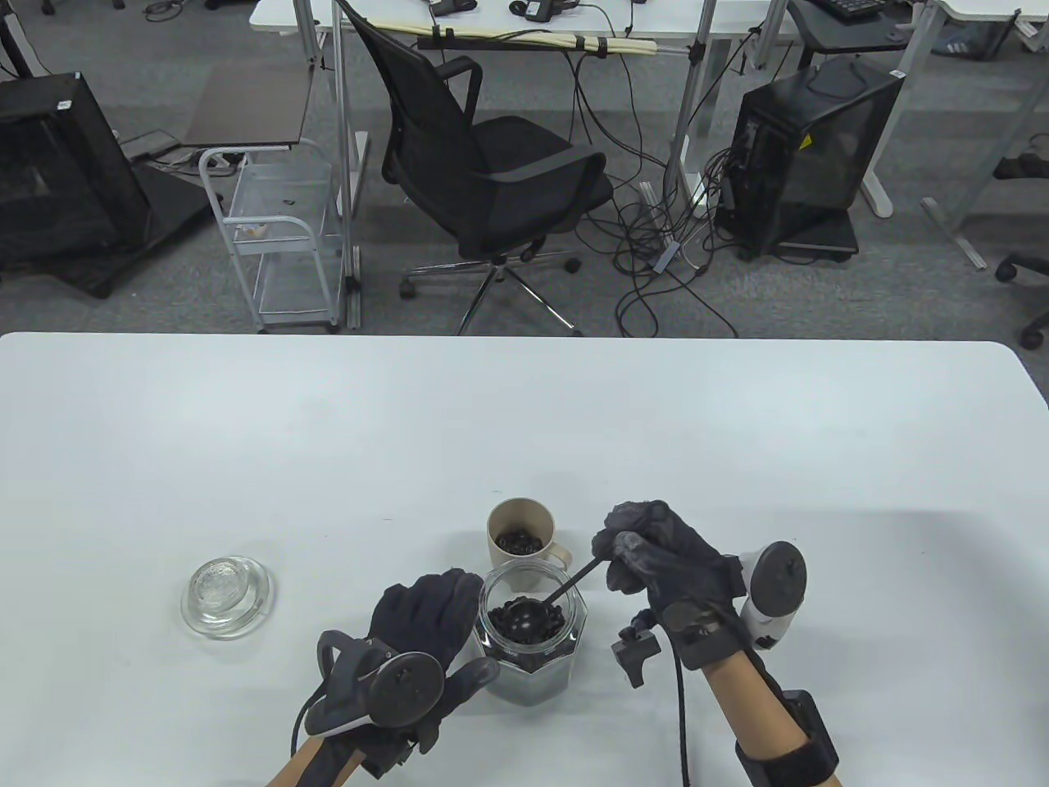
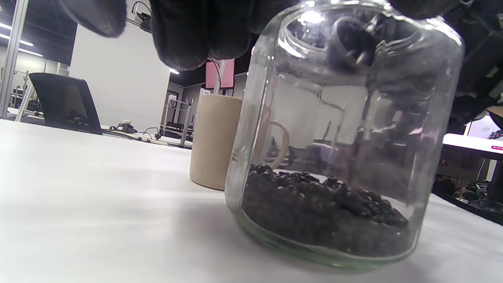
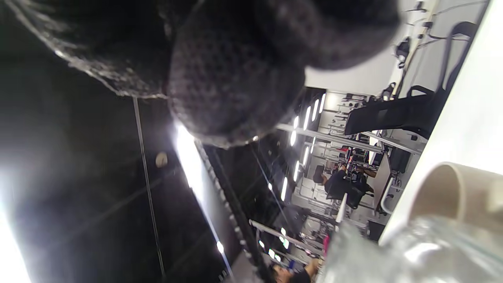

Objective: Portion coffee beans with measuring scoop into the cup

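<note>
With beans already in the beige ceramic cup [image 1: 521, 534], my right hand [image 1: 656, 557] pinches the black measuring scoop [image 1: 529, 615], bowl dipped in the clear faceted glass jar [image 1: 533, 648] that my left hand [image 1: 426, 623] grips, more portions possibly left.

Overhead table view; close wrist views share jar [image 2: 346, 129] and cup [image 3: 452, 196]

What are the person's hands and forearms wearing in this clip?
Both the left hand and the right hand wear dark knit gloves. Each carries a round black-and-white tracker on its back. A black cable runs along the right forearm to a black strap. No sleeves show.
</note>
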Tool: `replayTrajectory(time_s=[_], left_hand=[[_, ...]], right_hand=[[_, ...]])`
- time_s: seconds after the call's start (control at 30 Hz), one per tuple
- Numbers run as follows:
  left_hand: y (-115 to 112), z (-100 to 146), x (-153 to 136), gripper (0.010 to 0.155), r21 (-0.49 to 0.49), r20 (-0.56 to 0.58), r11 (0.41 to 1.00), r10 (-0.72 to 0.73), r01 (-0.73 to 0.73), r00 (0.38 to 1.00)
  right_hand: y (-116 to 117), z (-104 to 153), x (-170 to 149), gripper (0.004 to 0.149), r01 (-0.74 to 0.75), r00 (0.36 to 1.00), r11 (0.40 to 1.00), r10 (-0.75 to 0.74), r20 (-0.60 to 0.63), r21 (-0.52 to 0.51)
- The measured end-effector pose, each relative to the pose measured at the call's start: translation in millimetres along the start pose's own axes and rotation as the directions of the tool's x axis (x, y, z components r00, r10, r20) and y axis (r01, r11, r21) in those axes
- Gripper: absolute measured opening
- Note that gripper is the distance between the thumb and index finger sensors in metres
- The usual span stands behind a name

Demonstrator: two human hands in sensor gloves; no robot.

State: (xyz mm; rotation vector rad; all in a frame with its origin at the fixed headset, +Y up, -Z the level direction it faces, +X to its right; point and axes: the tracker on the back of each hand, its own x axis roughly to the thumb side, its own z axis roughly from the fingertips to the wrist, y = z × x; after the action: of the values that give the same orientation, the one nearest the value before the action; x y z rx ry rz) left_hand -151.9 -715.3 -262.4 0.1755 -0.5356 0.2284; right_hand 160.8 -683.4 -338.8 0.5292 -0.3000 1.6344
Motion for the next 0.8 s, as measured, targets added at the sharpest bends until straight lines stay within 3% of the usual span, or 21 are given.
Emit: replayTrajectory(time_s=[0.13, 0.37, 0.53, 0.8], left_hand=[[0.0, 0.0, 0.0, 0.087, 0.0, 0.0, 1.0, 0.001, -0.001, 1.0], [0.0, -0.1, -0.1, 0.088, -0.001, 0.001, 1.0, 0.001, -0.001, 1.0], [-0.1, -0.2, 0.1, 0.087, -0.001, 0.001, 1.0, 0.001, -0.001, 1.0], [0.0, -0.2, 0.3, 0.088, -0.001, 0.001, 1.0, 0.002, -0.002, 1.0]], right_hand=[[18.1, 2.1, 14.6, 0.041, -0.204, 0.974, 0.972, 0.19, 0.119, 0.118], [43.5, 8.5, 31.1, 0.041, -0.497, 0.856, 0.839, 0.431, 0.287, 0.222], [50.5, 12.3, 35.6, 0.042, -0.513, 0.845, 0.834, 0.448, 0.292, 0.204], [50.4, 16.8, 27.2, 0.042, -0.438, 0.898, 0.879, 0.419, 0.132, 0.188]])
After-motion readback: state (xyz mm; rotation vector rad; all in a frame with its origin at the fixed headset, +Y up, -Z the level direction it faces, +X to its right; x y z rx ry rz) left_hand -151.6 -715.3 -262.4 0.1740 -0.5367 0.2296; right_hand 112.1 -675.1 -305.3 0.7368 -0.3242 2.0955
